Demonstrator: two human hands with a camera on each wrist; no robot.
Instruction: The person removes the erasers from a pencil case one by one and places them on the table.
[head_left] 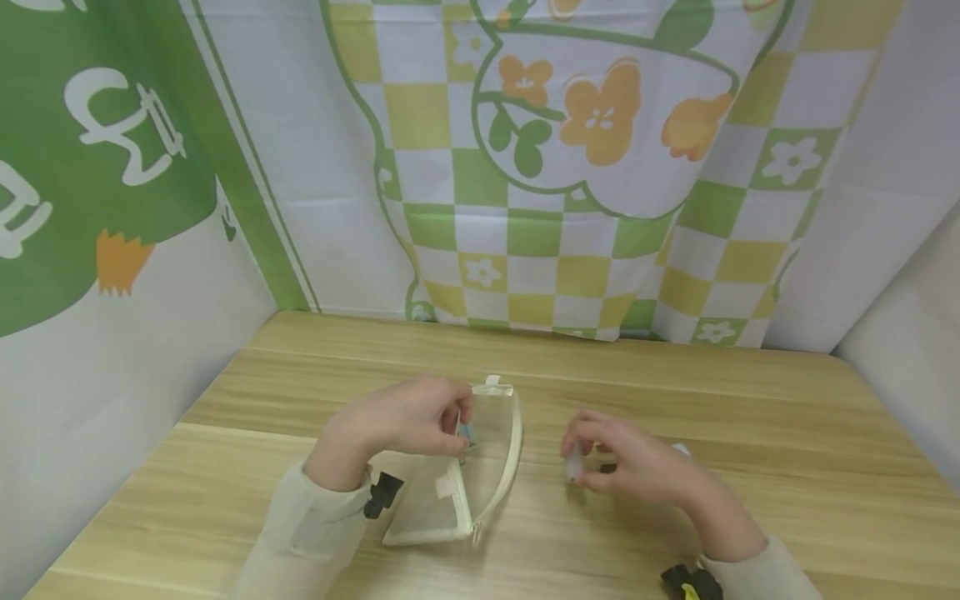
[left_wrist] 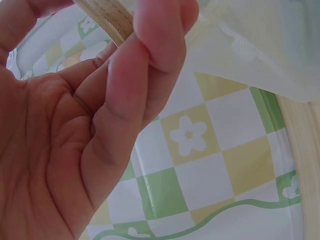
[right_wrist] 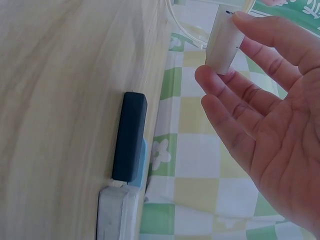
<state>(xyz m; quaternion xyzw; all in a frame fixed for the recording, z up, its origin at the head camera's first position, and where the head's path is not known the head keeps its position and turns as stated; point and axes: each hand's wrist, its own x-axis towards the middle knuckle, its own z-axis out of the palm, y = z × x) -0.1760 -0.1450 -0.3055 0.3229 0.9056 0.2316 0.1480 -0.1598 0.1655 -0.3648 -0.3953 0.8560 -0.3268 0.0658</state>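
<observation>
A pale mesh zip pouch (head_left: 491, 492) stands on the wooden table with its zipped mouth spread apart. My left hand (head_left: 408, 421) holds the pouch's edge with curled fingers; in the left wrist view the zip band (left_wrist: 107, 20) runs between the fingers. Something bluish (head_left: 468, 433) shows inside the pouch near that thumb. To the right, my right hand (head_left: 637, 458) pinches a small white block (right_wrist: 222, 45) between thumb and fingertips, held up off the table. The block could be an eraser, though its kind is not plain.
Under the right hand lie a dark oblong block (right_wrist: 130, 137), a light blue piece (right_wrist: 141, 162) and a whitish box-like thing (right_wrist: 112, 210). A checked, flowered cloth (head_left: 532, 275) hangs behind the table's (head_left: 345, 375) back edge.
</observation>
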